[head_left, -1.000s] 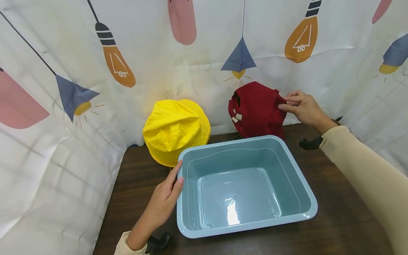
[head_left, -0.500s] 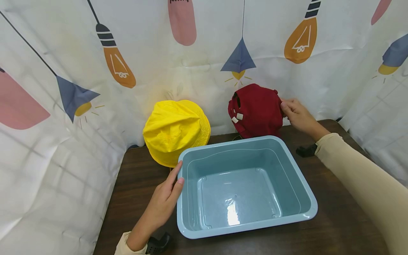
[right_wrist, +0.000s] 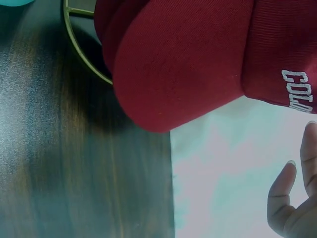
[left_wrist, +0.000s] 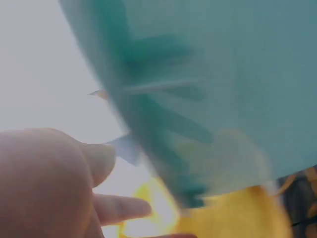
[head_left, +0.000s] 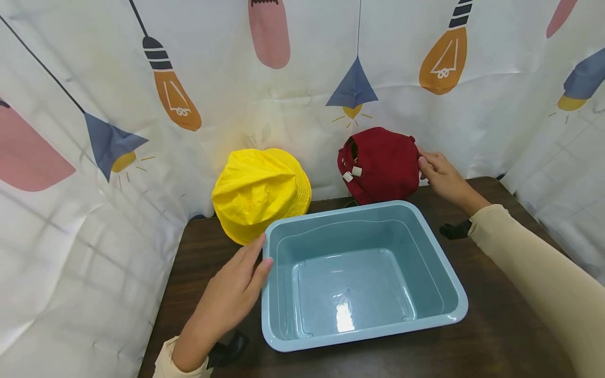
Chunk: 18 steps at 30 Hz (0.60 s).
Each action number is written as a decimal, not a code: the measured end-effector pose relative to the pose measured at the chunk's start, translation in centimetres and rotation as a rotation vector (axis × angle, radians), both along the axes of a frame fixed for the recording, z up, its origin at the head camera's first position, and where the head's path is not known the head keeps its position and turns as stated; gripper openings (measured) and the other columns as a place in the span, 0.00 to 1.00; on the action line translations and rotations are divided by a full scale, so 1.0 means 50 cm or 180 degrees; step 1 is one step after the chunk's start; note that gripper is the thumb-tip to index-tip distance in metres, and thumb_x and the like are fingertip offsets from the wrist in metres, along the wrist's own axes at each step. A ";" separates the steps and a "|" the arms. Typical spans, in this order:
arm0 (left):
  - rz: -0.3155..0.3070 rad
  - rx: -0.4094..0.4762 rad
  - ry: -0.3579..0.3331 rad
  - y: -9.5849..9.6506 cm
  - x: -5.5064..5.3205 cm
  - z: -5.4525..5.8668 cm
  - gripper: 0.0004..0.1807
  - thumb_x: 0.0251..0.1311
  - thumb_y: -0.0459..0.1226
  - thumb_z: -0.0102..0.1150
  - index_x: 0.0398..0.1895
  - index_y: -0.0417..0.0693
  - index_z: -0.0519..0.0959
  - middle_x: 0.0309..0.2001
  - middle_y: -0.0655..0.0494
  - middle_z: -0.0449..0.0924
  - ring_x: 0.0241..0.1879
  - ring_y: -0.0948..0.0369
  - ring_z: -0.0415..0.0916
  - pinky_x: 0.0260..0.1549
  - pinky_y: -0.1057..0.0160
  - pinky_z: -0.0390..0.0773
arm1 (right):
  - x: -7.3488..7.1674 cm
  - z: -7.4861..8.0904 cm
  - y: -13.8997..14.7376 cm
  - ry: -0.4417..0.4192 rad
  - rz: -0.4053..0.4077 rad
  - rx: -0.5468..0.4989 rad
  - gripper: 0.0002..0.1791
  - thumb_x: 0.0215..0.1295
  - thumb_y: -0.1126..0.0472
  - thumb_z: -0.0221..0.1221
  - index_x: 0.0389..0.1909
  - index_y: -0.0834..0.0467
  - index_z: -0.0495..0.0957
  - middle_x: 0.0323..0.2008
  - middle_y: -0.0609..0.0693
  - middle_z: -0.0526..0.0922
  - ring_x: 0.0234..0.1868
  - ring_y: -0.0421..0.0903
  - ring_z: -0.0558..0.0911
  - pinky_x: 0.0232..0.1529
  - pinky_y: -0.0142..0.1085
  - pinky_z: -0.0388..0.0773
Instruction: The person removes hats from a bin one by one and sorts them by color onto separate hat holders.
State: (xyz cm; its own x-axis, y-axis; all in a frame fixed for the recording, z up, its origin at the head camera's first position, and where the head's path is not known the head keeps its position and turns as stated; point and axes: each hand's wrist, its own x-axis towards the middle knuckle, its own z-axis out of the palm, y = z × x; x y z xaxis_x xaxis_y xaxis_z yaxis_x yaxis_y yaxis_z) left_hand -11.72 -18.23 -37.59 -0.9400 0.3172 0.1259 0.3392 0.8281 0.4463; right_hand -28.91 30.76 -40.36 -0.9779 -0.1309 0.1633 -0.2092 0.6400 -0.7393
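Note:
A dark red baseball cap (head_left: 387, 165) sits at the back of the table, on a thin gold wire stand (right_wrist: 75, 43) that shows under it in the right wrist view. My right hand (head_left: 446, 179) is at the cap's right side, fingers loosely bent; in the right wrist view its fingertips are just beside the white lettering. A blue-grey plastic basin (head_left: 340, 237) stands in front with nothing in it. Along its left rim lies my left hand (head_left: 227, 294), fingers nearly straight and thumb spread, with fingertips right at the rim.
A yellow bucket hat (head_left: 260, 191) is at the back, left of the cap and behind the basin's far left corner. The dark wooden table (head_left: 496, 294) meets a white curtain (head_left: 302, 115) printed with lamps at the back and sides.
The red cap has sunk slightly and tilted. My right hand has moved down from its edge and loosened. The left hand has shifted a little left and up along the basin's rim.

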 end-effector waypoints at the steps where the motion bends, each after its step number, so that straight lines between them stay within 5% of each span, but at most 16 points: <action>1: 0.0022 -0.0109 0.0105 0.005 0.001 0.016 0.33 0.79 0.55 0.42 0.80 0.52 0.60 0.76 0.50 0.65 0.71 0.47 0.69 0.62 0.36 0.74 | 0.001 -0.001 0.003 0.0019 0.0001 -0.0010 0.31 0.83 0.45 0.39 0.82 0.40 0.49 0.55 0.59 0.66 0.49 0.52 0.68 0.42 0.36 0.70; 8: -0.0337 -0.0417 0.0612 0.065 -0.020 0.138 0.28 0.78 0.53 0.46 0.73 0.51 0.72 0.73 0.47 0.70 0.70 0.47 0.71 0.62 0.38 0.75 | 0.021 0.006 0.015 0.0098 -0.0355 -0.0169 0.32 0.80 0.38 0.40 0.80 0.42 0.59 0.62 0.59 0.68 0.48 0.51 0.73 0.40 0.28 0.74; 13: -0.0661 -0.0488 0.0558 0.141 -0.090 0.202 0.26 0.77 0.50 0.47 0.71 0.50 0.74 0.71 0.50 0.72 0.71 0.51 0.70 0.69 0.46 0.72 | 0.032 0.016 0.010 0.0243 -0.0608 -0.0356 0.31 0.77 0.36 0.45 0.76 0.40 0.67 0.69 0.58 0.69 0.51 0.49 0.75 0.42 0.23 0.75; 18: -0.0855 -0.0531 0.0476 0.229 -0.180 0.225 0.26 0.78 0.49 0.47 0.71 0.49 0.73 0.69 0.51 0.74 0.69 0.54 0.71 0.70 0.53 0.72 | 0.031 0.031 -0.008 0.0540 -0.0652 -0.0626 0.26 0.76 0.41 0.53 0.71 0.41 0.73 0.61 0.48 0.72 0.49 0.40 0.77 0.39 0.25 0.74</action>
State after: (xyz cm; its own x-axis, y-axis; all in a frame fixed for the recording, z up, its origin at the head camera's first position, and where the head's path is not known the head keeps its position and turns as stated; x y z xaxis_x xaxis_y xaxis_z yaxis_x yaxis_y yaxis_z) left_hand -20.71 -6.79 -26.35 -0.7952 0.5785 0.1815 0.6063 0.7578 0.2411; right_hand -27.35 30.35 -38.82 -0.9373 0.1159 0.3287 -0.2216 0.5299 -0.8186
